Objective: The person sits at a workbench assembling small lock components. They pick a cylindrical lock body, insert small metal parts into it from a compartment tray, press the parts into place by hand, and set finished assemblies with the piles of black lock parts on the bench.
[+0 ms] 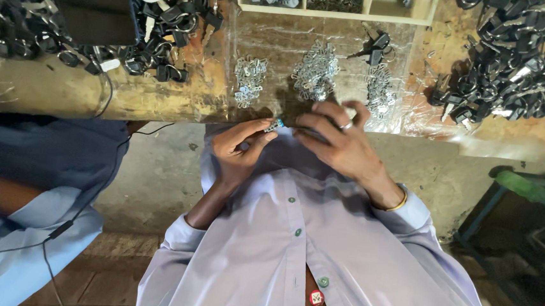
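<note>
— What's being held?
— A small metal piece with a blue end [275, 125], pinched in the left hand [239, 152] fingertips, touching the right hand [339, 140], whose fingers curl loosely beside it.
— Around them?
— Just beyond the hands, three heaps of silvery metal parts [315, 71] on the plastic-covered bench [161, 97]; black keys [515, 68] farther right.

A worn wooden workbench [161, 94] stands above a grey concrete floor [156, 177].
</note>
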Demonstrator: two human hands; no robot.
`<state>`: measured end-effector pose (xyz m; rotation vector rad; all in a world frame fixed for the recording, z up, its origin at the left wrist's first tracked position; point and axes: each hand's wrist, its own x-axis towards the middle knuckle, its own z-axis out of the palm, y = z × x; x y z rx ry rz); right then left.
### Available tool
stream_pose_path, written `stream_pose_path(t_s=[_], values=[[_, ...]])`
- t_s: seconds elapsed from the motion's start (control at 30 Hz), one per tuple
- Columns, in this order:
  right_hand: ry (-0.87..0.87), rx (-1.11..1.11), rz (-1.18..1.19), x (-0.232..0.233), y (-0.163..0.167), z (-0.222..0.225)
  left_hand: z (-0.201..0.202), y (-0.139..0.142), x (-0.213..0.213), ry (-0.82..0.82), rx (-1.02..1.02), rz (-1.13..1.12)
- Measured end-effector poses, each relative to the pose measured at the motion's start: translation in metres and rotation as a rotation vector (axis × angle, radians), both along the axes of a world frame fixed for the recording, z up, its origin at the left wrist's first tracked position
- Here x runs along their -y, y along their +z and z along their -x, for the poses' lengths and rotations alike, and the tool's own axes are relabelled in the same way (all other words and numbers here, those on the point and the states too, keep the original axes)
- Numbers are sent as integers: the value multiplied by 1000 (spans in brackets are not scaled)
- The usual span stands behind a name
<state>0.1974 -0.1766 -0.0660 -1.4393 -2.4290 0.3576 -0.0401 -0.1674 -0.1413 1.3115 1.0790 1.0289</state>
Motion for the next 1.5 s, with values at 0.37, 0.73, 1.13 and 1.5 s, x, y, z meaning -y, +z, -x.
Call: stream_pose_path(t_s=[0.37, 0.73, 1.13, 1.5], values=[[-448, -459, 119, 9, -5, 14, -25, 2, -4, -87, 126, 104], [-422, -428, 178, 2, -3, 20, -24, 7, -7, -119, -72, -108], [-657, 177, -61, 19, 4, -34, -32, 7, -7, -129, -54, -158], [-657, -9, 98, 26, 3, -31, -28, -4, -1, -114, 25, -56]])
